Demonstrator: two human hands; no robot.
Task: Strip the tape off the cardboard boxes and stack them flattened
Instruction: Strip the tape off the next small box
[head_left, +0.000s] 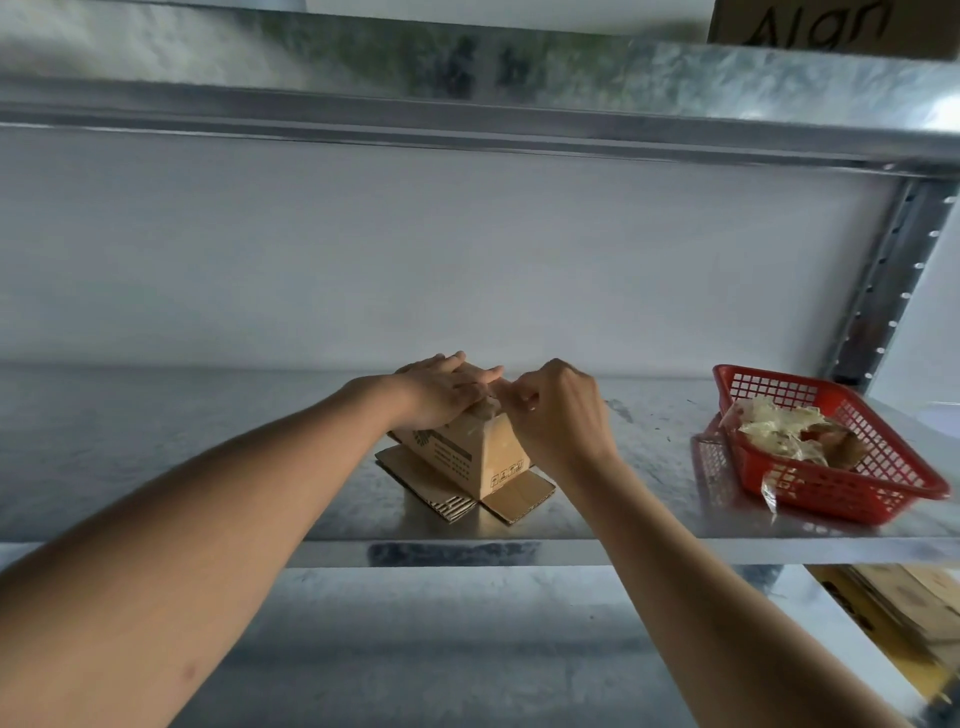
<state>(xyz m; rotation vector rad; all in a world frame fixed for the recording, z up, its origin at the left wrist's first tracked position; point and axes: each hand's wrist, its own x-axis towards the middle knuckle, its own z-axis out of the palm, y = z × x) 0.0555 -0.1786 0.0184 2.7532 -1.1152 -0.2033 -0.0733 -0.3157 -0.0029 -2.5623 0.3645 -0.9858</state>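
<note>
Resting under left hand (441, 395): box (467, 457)

a small brown cardboard box (480, 457) with black print stands on the metal shelf (208, 467), its bottom flaps (519, 501) splayed flat toward the front edge. clear tape (480, 415) shows along its top near corner, and its top is mostly hidden.

A box (470, 457) stands mid-shelf (208, 441) on its splayed flaps (514, 496), left hand (441, 395) on top, right hand (558, 410) at its right; a basket (831, 499) of tape (774, 428) sits far right.
</note>
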